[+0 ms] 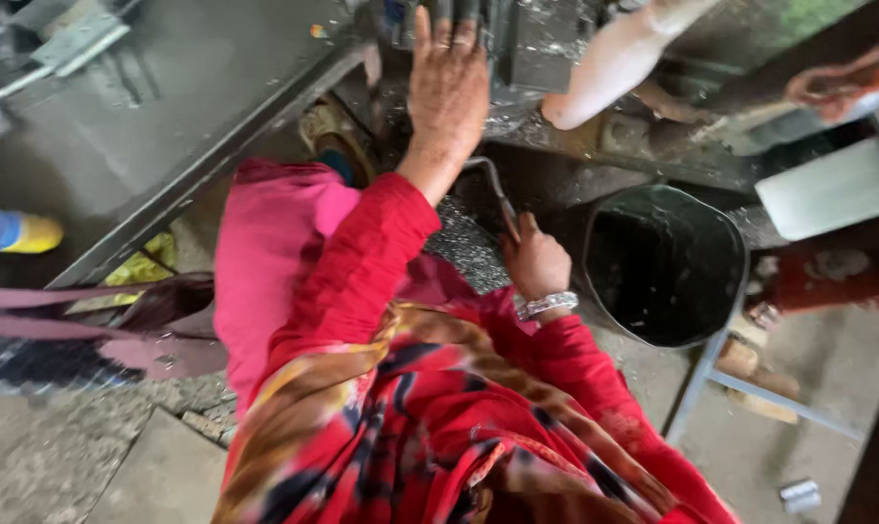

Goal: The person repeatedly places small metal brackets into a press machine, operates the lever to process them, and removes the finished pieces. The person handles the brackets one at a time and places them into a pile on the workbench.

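grey metal bench, black bucket, concrete floor

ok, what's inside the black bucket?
The bucket looks nearly empty: dark walls with a few pale specks low inside. Its very bottom is too dark to make out. The right hand, gripping a bent metal rod, is beside it, not in it.

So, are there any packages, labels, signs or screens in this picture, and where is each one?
None that can be told in this blurred view.
Nearest to one: a blue and yellow container at the left edge, rounded; any label on it is unreadable.
The black bucket at right is plain.
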